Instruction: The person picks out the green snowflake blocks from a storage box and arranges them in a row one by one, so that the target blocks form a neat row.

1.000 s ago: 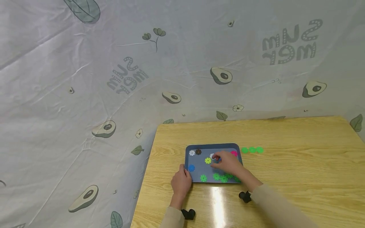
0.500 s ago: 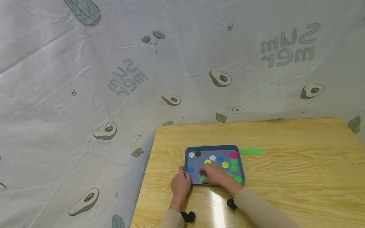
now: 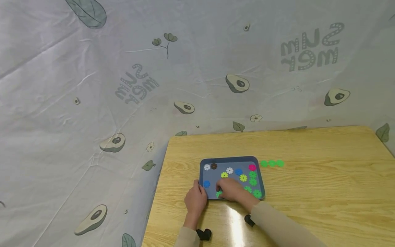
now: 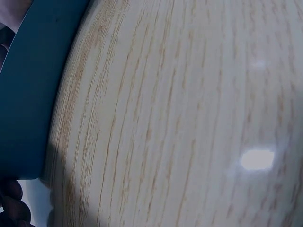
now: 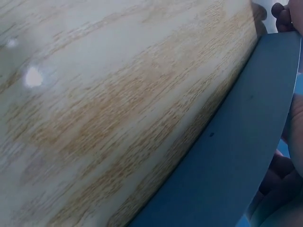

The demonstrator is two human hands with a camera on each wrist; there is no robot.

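A blue-grey tray [image 3: 228, 160] holds several flower-shaped plastic snowflake discs. My left hand [image 3: 195, 200] grips the tray's left side near its front corner, with the thumb at the rim. Inside the tray, my right hand [image 3: 229, 189] is low over the front left part, its fingers curled and pinching at a green snowflake disc [image 3: 218, 194]. Part of that disc is hidden by the fingers. In the right wrist view the tray's front wall [image 5: 222, 137] covers much of the right hand [image 5: 279, 194]. The left wrist view shows the tray wall [image 4: 33, 94] with dark fingertips below its corner.
Other discs lie flat in the tray: white [image 3: 207, 167], brown [image 3: 214, 166], yellow [image 3: 224, 175], blue [image 3: 206, 184], pink [image 3: 252, 167] and several green [image 3: 257, 193]. Three green discs [image 3: 272, 163] lie in a row on the wooden table [image 3: 324, 178], right of the tray. A printed cloth [image 3: 203, 68] hangs behind.
My right hand has moved from the tray's middle toward the front left, down to the green disc, and then stayed there. The left hand keeps its hold on the tray.
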